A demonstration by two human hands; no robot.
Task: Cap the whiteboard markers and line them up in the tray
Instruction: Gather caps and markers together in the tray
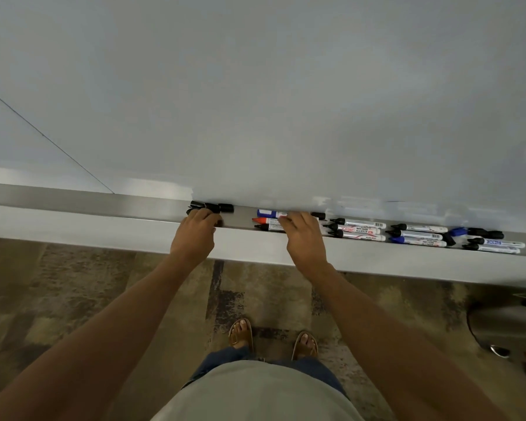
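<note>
Fingers (205,214) of both hands curl over markers (271,221) in the tray (134,208).

Both forearms bare to the frame edge — no sleeves, watch or rings visible on left hand (195,230) or right hand (304,238). Light grey-beige top (255,393) over dark blue denim trousers (313,370). Tan open-toe sandals (241,334) with a strap across each foot — toes exposed.
</note>
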